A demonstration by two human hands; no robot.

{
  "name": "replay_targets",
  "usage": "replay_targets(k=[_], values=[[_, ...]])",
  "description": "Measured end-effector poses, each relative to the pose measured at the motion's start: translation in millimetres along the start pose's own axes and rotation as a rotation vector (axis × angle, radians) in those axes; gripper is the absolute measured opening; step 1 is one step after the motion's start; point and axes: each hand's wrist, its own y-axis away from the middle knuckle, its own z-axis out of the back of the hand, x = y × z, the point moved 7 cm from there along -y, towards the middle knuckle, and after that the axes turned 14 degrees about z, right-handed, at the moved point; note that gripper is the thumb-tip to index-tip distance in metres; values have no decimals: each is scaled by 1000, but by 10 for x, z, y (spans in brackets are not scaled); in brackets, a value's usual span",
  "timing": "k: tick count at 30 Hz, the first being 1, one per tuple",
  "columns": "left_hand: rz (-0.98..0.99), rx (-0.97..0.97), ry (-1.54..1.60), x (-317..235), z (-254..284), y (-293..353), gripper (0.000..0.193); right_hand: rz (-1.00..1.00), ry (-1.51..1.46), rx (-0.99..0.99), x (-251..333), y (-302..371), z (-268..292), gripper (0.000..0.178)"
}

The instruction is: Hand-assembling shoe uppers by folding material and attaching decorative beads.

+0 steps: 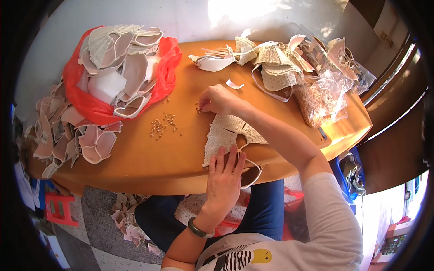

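A cream woven-textured piece that looks like a shoe upper (221, 131) lies on the table in front of me, with slits and a thin white strap at its near side. My left hand (224, 176) rests flat on its near end, fingers stretched out. Beyond its far edge, my right hand (219, 99) is down at the tabletop with thumb and fingers pinched together. A few tiny gold-coloured bits show beside those fingertips; what is between them is hidden. More loose gold-coloured bits (158, 128) lie scattered to the left.
A red plastic bag (172, 58) full of similar pieces stands back left, beside a pile of pinkish-lined pieces (58, 126). At the back right are more woven uppers (275, 67) and a clear bag of gold-coloured bits (312, 101). A white scrap (234, 84) lies beyond my right hand.
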Motion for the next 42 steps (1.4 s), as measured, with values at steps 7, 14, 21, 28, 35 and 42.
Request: replay_targets(k=[7, 14, 21, 28, 35, 42], values=[[0, 4, -11, -1, -14, 0, 68, 99, 221, 1, 111, 72, 1, 10], [-5, -14, -37, 9, -47, 0, 68, 228, -166, 270, 697, 780, 62, 5], [-21, 42, -32, -6, 23, -47, 66, 197, -255, 294, 722, 982, 39, 4], [-71, 84, 6, -52, 70, -34, 64, 216, -264, 290, 723, 969, 39, 5], [-50, 96, 41, -36, 51, -28, 64, 182, -209, 269, 696, 934, 7, 7], [-58, 91, 43, -48, 50, -31, 65, -30, -191, 313, 591, 794, -8, 11]])
